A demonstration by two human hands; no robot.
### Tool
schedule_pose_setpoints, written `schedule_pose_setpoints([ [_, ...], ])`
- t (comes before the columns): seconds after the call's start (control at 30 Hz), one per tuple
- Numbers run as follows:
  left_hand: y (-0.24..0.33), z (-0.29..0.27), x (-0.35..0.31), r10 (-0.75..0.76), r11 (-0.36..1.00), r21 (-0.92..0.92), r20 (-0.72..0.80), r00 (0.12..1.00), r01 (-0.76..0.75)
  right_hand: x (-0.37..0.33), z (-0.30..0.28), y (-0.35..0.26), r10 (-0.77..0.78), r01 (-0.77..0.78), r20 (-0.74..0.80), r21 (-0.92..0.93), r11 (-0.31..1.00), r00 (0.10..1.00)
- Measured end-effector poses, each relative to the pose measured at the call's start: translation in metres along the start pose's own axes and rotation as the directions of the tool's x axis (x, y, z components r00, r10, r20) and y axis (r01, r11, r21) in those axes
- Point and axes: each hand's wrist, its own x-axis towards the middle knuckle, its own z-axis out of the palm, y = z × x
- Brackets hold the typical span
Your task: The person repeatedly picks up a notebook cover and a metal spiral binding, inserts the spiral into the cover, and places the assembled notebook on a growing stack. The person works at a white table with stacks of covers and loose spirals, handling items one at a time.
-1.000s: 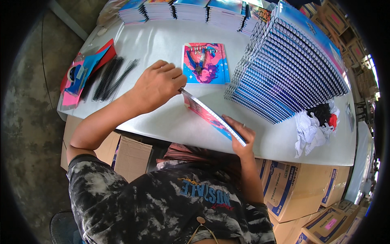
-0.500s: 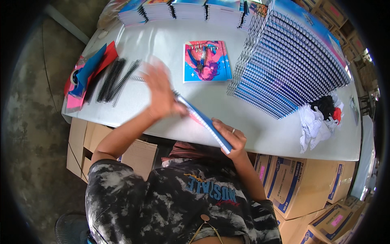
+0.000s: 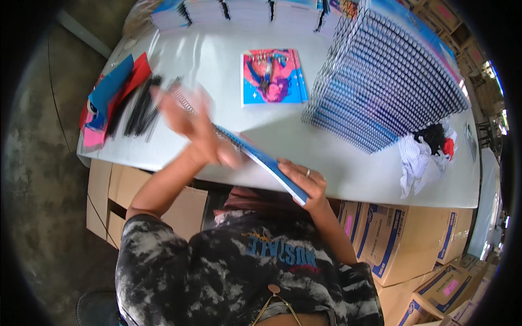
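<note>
My right hand (image 3: 305, 183) grips the near end of a thin notebook (image 3: 267, 164), which is held tilted over the table's front edge. Its cover is dark blue, and white page edges show. At the notebook's far end is my left hand (image 3: 191, 130), blurred, with its fingers stretched out and apart. A black wire coil (image 3: 184, 101) sticks out past that hand, in line with the notebook's spine; the hand hides where the two meet. Beyond them a pink and blue notebook cover (image 3: 272, 77) lies flat, with pliers (image 3: 265, 81) on it.
Loose black coils (image 3: 142, 108) lie at the left beside red and blue sheets (image 3: 113, 89). A tall stack of spiral-bound notebooks (image 3: 383, 81) stands at the right, next to crumpled cloth (image 3: 421, 160). More notebook piles (image 3: 244, 19) line the back. Cardboard boxes (image 3: 402, 239) sit below the table.
My left hand has swung left and a little nearer along the coil, fingers still spread. The notebook's far end has shifted left, while my right hand keeps its hold. The whole view has shifted slightly.
</note>
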Motion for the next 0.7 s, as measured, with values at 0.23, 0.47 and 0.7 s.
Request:
schedule_pose_setpoints([
  [0.23,0.026,0.009,-0.014,0.131,0.986,-0.112,0.032,0.991,-0.127,0.005,-0.003,0.004,-0.04,0.037,-0.05,-0.069,0.997,0.998],
  [0.47,0.048,0.01,-0.042,0.204,0.945,-0.302,0.247,0.947,-0.125,-0.002,0.01,0.006,0.019,-0.028,-0.118,-0.068,0.997,0.993],
  [0.7,0.021,0.024,-0.027,-0.099,0.988,-0.107,0.107,0.989,0.11,0.0,0.015,0.002,-0.008,0.006,-0.054,-0.047,0.999,0.999],
])
